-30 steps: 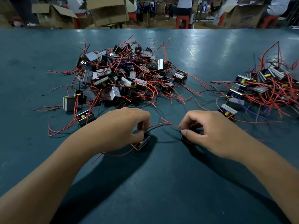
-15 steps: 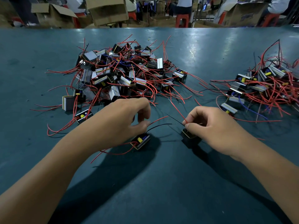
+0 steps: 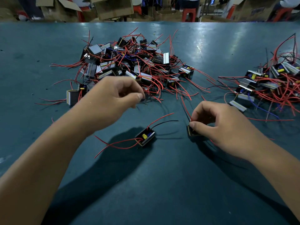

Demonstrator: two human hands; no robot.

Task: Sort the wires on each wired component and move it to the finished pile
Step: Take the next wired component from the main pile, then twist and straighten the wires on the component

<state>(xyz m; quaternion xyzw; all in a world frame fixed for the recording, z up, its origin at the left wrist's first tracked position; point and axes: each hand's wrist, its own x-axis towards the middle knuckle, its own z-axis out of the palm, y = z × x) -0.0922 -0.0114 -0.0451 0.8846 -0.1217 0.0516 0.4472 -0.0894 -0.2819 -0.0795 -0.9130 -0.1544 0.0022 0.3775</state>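
A small black wired component (image 3: pixel 145 137) with a yellow part lies loose on the green table (image 3: pixel 162 184), its red and black wires spread out. My left hand (image 3: pixel 112 98) hovers above and behind it with curled fingers, holding nothing that I can see. My right hand (image 3: pixel 217 125) rests on a second component (image 3: pixel 192 133) and pinches its red wire at the base. A big heap of components (image 3: pixel 129 65) lies behind my left hand. A smaller pile (image 3: pixel 269 82) lies at the right edge.
Cardboard boxes (image 3: pixel 112 7) and red stools (image 3: pixel 189 13) stand beyond the table's far edge, with people seated there. Loose red wires trail from both piles across the table.
My left hand has let go of the component with the yellow part and lifted up toward the big heap. My right hand has stayed on the second component, holding its wire.
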